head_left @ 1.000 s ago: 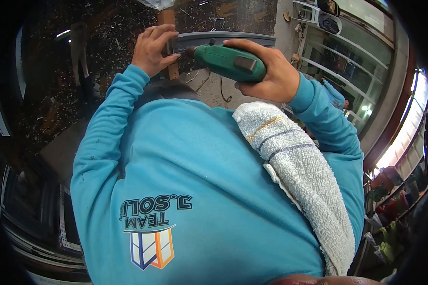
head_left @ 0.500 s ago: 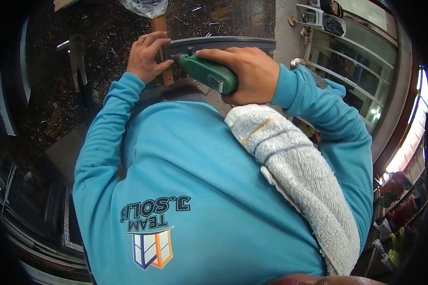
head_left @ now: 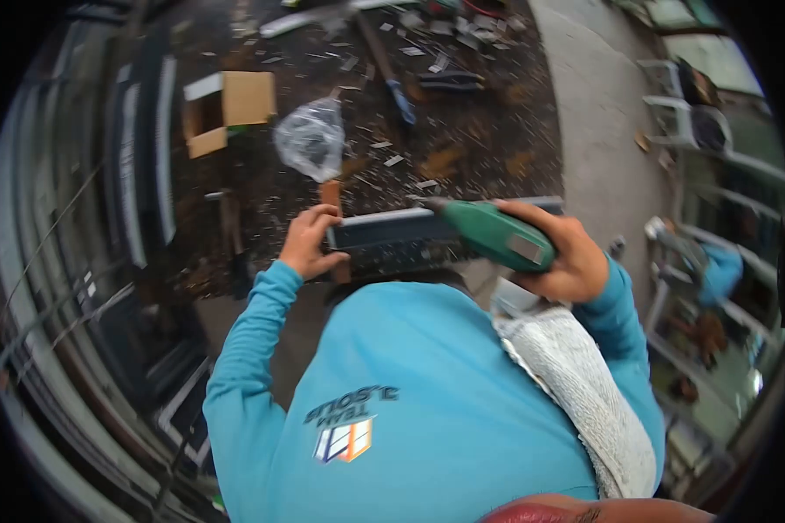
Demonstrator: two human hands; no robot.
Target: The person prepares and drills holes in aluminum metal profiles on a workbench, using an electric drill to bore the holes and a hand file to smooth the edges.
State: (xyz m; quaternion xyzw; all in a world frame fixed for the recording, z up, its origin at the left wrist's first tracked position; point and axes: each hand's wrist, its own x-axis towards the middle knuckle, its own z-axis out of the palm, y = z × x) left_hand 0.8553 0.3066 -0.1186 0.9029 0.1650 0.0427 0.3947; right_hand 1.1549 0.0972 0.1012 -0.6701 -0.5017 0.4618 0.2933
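A dark metal profile [head_left: 392, 228] lies across the near edge of the littered work surface. My left hand [head_left: 312, 241] rests at its left end, beside a strip of orange-brown wood [head_left: 331, 196], with thumb and fingers apart. In my right hand [head_left: 569, 253] is a green power tool [head_left: 501, 237], its tip pointing left over the profile. The image is blurred, and whether the tip touches the profile cannot be made out. A pale towel [head_left: 584, 383] hangs over the blue shirt.
An open cardboard box [head_left: 248, 98] and a clear plastic bag [head_left: 312, 139] stand beyond my left hand. Farther back lie a blue-handled tool [head_left: 401, 100], dark pliers-like tool [head_left: 451, 81] and metal scraps. White chairs [head_left: 670, 118] stand at the right; long profiles [head_left: 129, 166] at the left.
The view has shifted, showing more of the work surface. The green tool has moved right, away from my left hand, still in my right hand. My left hand stays at the profile's left end.
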